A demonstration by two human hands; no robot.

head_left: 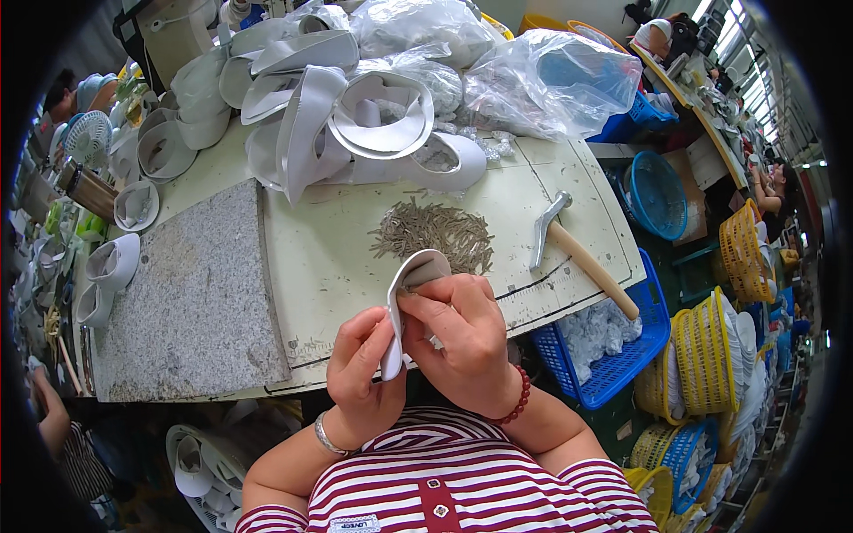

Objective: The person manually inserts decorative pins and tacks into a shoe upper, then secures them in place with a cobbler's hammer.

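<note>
left hand (pixel 360 373): closed on the lower edge of a white shoe insole (pixel 407 302), thumb pressed to it.
right hand (pixel 462 342): fingers curled shut over the insole's middle.
insole: held upright at 6 o'clock, at the table (pixel 329 266) edge.
nail pile (pixel 435 233): seen at 12 o'clock of the hands.
hammer (pixel 577 253): laid at 2 o'clock.

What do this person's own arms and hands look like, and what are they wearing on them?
Both forearms are bare, coming up from the lower edge. The left hand has a silver metal bangle at the wrist. The right hand has a bracelet of dark red beads at the wrist. Short sleeves of a red-and-white striped shirt cover the upper arms. No gloves.
</note>
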